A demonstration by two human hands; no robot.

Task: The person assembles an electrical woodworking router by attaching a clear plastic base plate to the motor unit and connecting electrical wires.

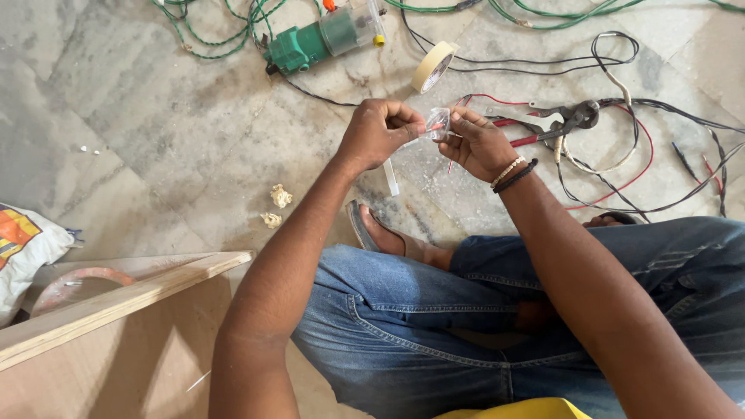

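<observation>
My left hand [378,132] and my right hand [479,143] meet above the marble floor, pinching a small clear plastic piece [438,122] between their fingertips. A thin red wire [458,132] runs through the grip and hangs down from it. A white strip [391,177] dangles below my left hand. My right wrist wears a beaded band and a black band [512,174]. I sit cross-legged in blue jeans [434,310], one sandalled foot [384,233] showing under my arms.
A roll of masking tape [432,67] lies just beyond my hands. Red-handled pliers [555,124] rest among tangled black, red and white wires [636,155] on the right. A green power tool [318,40] with green cord sits far back. A plywood board [116,302] stands at lower left.
</observation>
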